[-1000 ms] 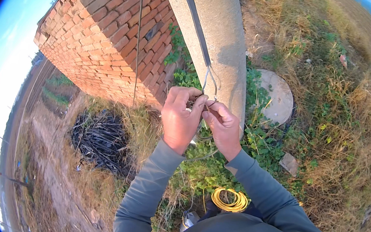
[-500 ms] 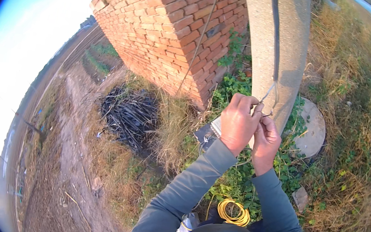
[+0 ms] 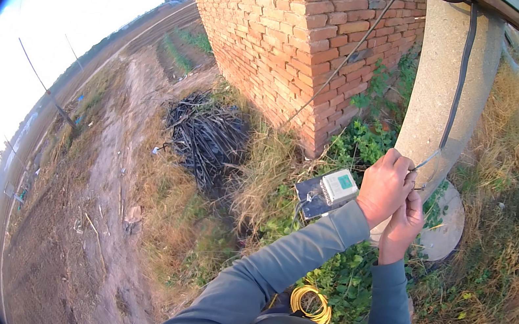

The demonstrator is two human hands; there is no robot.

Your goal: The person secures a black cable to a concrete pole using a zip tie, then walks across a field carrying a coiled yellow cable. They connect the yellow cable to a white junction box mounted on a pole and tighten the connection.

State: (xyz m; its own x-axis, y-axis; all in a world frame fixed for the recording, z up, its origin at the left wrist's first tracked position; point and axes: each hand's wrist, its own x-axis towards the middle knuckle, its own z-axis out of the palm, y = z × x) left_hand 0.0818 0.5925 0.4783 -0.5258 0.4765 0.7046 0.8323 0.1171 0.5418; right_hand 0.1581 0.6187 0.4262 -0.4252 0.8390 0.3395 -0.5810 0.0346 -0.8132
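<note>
My left hand [image 3: 383, 187] is closed, fingertips pinched on a thin wire [image 3: 429, 158] beside a concrete pole [image 3: 442, 68]. The wire comes out of the lower end of a black cable [image 3: 460, 84] running down the pole. My right hand [image 3: 403, 223] sits just below and right of the left, fingers curled and pinching at the wire ends; the exact contact is small and partly hidden. Left of my hands, a white box with a green label [image 3: 339, 188] rests on a dark flat panel [image 3: 308, 201] low among the weeds.
A red brick structure [image 3: 263, 43] stands behind. A pile of black strips [image 3: 203, 141] lies in dry grass beside a dirt path [image 3: 121, 202]. A yellow coil [image 3: 311, 305] lies near my body; a round concrete slab [image 3: 442, 231] is right of the pole. A wooden-edged board [image 3: 509, 15] is at top right.
The view has swung, so pole, wall and hands sit farther right in the picture. The white box and dark panel have come into sight. Both hands stay together on the wire.
</note>
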